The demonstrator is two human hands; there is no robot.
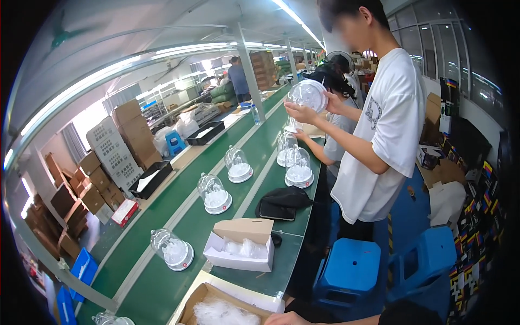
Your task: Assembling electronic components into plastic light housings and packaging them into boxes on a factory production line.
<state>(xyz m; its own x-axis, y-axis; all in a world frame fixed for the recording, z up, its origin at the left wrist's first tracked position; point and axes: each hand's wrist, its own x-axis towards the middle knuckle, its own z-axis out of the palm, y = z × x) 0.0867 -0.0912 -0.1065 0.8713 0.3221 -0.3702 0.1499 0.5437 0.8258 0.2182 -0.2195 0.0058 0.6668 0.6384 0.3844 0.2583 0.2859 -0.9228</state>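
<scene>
Cardboard and clear plastic crowd the near end of a green assembly bench [162,281], where the wearer's right hand [287,319] shows only as a sliver at the lower edge. It lies just beside an open brown box [188,310] of crinkled clear plastic pieces. So little of the hand shows that whether it is open or closed cannot be told. The left hand is out of view.

The box sits at the bench's near right corner with its mouth facing up. Its long axis appears to run across the bench, left to right, though the frame cuts it off.

By the look of it, the work is at the picking stage, with the hand drawing near the box's contents. A next move would call for a light pinch, since the plastic looks thin.

Beyond it, a white carton [238,254] with a brown flap lies open, and a black pouch [283,201] lies near the right edge. Clear domes on white bases [214,194] stand apart along the bench toward its far end. A co-worker in a white T-shirt [384,135] stands at the right edge, holding up a clear dome [307,95] in both hands, with blue stools [348,269] behind.
</scene>
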